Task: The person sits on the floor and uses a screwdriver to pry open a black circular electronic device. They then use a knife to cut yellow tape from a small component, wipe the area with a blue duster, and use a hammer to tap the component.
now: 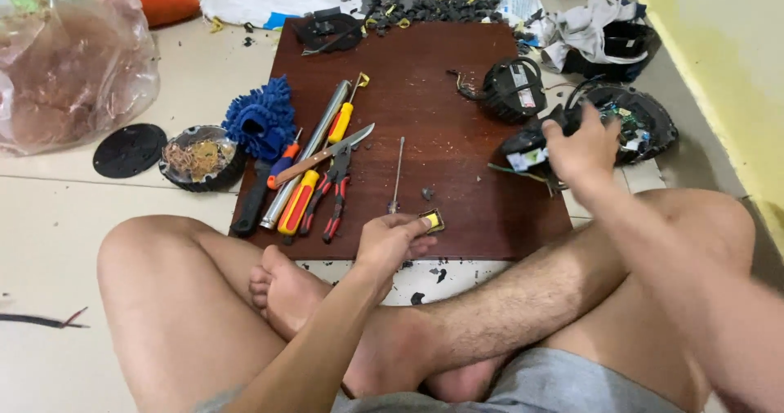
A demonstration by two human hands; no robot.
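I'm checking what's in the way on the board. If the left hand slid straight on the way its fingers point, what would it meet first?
The left hand points up and right, so it would meet the small yellow-and-black part at its fingertips first; it may already be touching it.

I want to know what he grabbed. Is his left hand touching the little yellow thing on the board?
Touching. The head view shows the left hand with its fingertips pinched on the small yellow part at the near edge of the brown board.
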